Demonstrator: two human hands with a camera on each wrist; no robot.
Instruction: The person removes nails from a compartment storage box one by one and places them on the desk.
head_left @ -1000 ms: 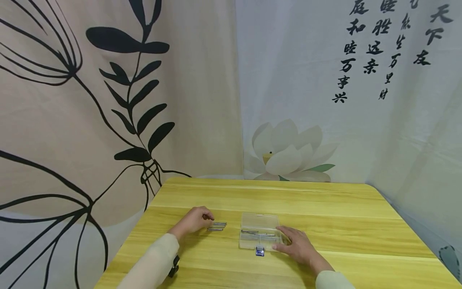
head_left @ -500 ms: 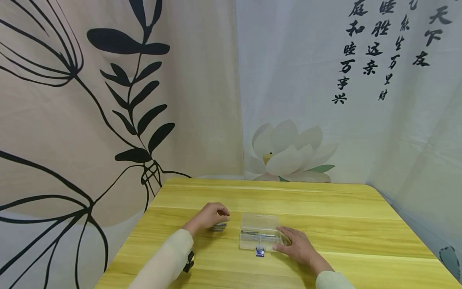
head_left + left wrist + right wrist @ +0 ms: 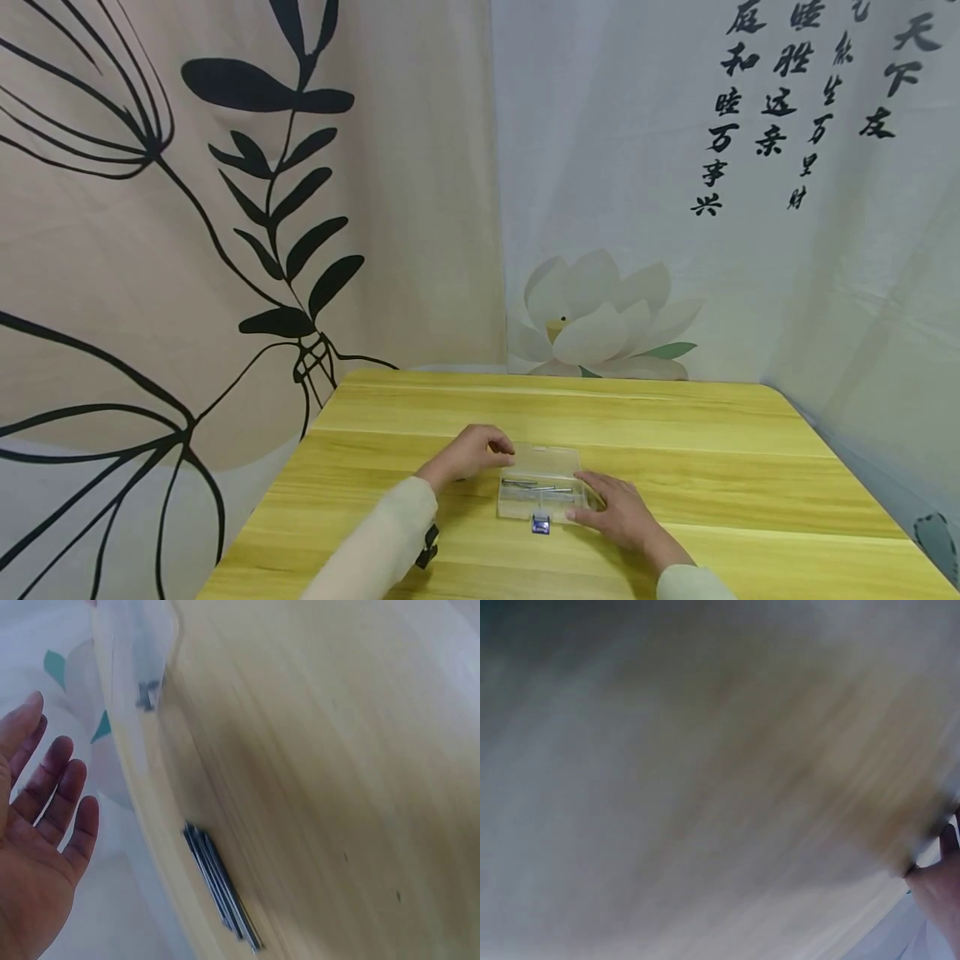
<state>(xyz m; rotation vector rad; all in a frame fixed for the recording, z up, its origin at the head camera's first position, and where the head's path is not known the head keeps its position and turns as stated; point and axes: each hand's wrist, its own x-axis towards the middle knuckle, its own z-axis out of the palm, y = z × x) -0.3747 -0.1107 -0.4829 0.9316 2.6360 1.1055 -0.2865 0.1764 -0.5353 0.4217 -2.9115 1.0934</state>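
Gripping box (image 3: 517, 505) with right hand (image 3: 619, 513) (probably against sliding); poising left hand (image 3: 472, 452) by lid (image 3: 547, 461), loosely spread, holding nothing.

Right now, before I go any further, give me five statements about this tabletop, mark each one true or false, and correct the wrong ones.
1. The clear box stands open with metal rods inside it. True.
2. The right hand is at the left end of the box. False: it is at the right end.
3. A blue piece sits at the near edge of the box. True.
4. The left hand is gripping a rod. False: the left wrist view shows its fingers apart and nothing held.
5. The loose rods outside the box are scattered far apart. False: they lie close together, side by side.
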